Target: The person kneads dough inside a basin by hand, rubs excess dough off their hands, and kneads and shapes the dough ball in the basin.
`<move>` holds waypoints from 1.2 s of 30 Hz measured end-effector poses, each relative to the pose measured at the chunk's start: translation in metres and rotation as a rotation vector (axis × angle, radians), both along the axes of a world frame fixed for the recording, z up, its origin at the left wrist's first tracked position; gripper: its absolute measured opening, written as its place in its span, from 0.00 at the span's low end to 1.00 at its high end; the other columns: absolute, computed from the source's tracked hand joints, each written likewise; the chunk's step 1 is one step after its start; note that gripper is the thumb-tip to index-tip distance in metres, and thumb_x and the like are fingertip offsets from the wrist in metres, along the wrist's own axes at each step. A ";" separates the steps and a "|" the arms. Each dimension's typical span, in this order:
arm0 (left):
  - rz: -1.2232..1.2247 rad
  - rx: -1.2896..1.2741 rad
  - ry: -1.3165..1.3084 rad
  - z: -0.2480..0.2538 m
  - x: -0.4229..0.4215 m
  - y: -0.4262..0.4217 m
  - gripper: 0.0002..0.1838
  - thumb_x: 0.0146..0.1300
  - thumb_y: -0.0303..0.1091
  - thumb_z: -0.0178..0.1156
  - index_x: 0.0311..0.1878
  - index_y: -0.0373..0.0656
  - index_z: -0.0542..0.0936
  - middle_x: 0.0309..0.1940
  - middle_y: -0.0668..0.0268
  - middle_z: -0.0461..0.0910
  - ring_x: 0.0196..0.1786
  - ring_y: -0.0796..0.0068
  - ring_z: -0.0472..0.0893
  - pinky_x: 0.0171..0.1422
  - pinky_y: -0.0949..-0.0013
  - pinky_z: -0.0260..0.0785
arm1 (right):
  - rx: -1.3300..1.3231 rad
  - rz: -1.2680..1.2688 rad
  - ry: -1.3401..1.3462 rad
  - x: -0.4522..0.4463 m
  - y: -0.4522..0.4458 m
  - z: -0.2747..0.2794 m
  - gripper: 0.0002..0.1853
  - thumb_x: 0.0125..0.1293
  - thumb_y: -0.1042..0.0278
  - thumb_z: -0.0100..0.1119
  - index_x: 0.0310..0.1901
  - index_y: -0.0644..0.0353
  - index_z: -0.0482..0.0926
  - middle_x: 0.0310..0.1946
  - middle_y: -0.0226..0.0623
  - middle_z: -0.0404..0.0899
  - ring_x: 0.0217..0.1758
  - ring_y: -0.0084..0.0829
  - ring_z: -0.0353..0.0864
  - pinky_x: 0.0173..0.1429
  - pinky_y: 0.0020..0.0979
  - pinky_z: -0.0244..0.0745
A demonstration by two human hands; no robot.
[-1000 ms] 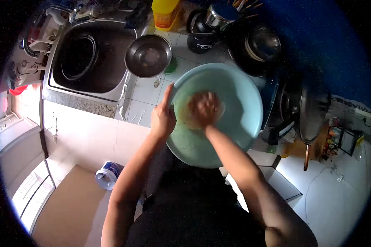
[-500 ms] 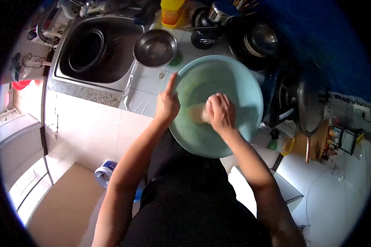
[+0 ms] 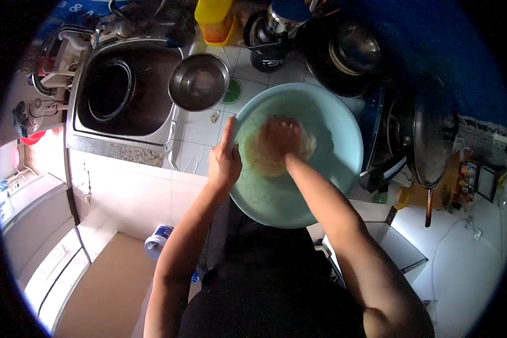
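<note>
A large pale green basin (image 3: 335, 188) with cloudy water stands in front of me. My left hand (image 3: 225, 163) grips its left rim, with the index finger stretched along the edge. My right hand (image 3: 281, 139) is down in the water near the basin's middle. Its fingers are blurred by the water and by motion. Around and below that hand shows a yellowish-brown patch (image 3: 263, 165), whose kind I cannot make out. Just left of the basin, a round metal bowl (image 3: 199, 84) rests on the tiled counter.
A steel sink (image 3: 152, 115) with a dark round pan (image 3: 108, 93) in it lies at the left. Behind the basin stand a yellow container (image 3: 214, 25) and a black pot (image 3: 267, 56). A lidded wok (image 3: 431, 141) is on the stove at the right.
My right hand has gone from a curled shape above the water down into it, slightly leftward. My left hand stays on the rim. The whole view has shifted a little.
</note>
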State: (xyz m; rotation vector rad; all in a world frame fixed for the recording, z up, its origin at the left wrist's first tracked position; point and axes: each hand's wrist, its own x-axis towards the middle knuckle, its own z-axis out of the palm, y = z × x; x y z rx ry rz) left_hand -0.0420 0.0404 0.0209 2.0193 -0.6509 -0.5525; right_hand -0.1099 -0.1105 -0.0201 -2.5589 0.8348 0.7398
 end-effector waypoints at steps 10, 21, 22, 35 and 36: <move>0.076 -0.116 -0.062 -0.007 -0.004 0.001 0.36 0.49 0.14 0.45 0.64 0.53 0.59 0.40 0.41 0.74 0.40 0.41 0.75 0.42 0.54 0.68 | -0.024 0.082 -0.662 -0.041 0.005 0.043 0.11 0.60 0.60 0.50 0.34 0.60 0.72 0.35 0.45 0.73 0.37 0.44 0.72 0.35 0.41 0.67; 0.065 -0.067 -0.111 0.000 -0.001 -0.008 0.37 0.49 0.14 0.47 0.64 0.53 0.58 0.38 0.42 0.75 0.39 0.42 0.76 0.40 0.58 0.69 | -0.149 0.120 -0.412 -0.101 0.057 0.009 0.16 0.52 0.57 0.53 0.41 0.55 0.76 0.40 0.40 0.74 0.46 0.43 0.71 0.48 0.44 0.68; 0.050 -0.077 -0.158 0.001 -0.002 -0.006 0.37 0.49 0.14 0.47 0.64 0.52 0.58 0.38 0.42 0.75 0.39 0.43 0.76 0.40 0.57 0.69 | -0.130 0.114 -0.404 -0.097 0.059 0.001 0.16 0.52 0.57 0.53 0.41 0.55 0.76 0.40 0.40 0.74 0.46 0.43 0.71 0.48 0.44 0.68; 0.096 -0.055 -0.147 -0.003 0.002 -0.006 0.36 0.50 0.16 0.49 0.64 0.54 0.59 0.32 0.42 0.76 0.37 0.43 0.77 0.39 0.53 0.68 | -0.107 0.093 -0.364 -0.031 0.023 0.006 0.17 0.62 0.56 0.44 0.40 0.62 0.74 0.36 0.49 0.76 0.38 0.48 0.74 0.46 0.45 0.67; 0.080 -0.051 -0.136 -0.005 0.003 -0.005 0.35 0.50 0.17 0.49 0.64 0.54 0.59 0.32 0.42 0.76 0.37 0.42 0.77 0.39 0.52 0.68 | -0.027 0.163 -0.367 -0.033 0.021 0.000 0.17 0.61 0.56 0.45 0.42 0.62 0.73 0.39 0.49 0.75 0.42 0.47 0.73 0.50 0.44 0.67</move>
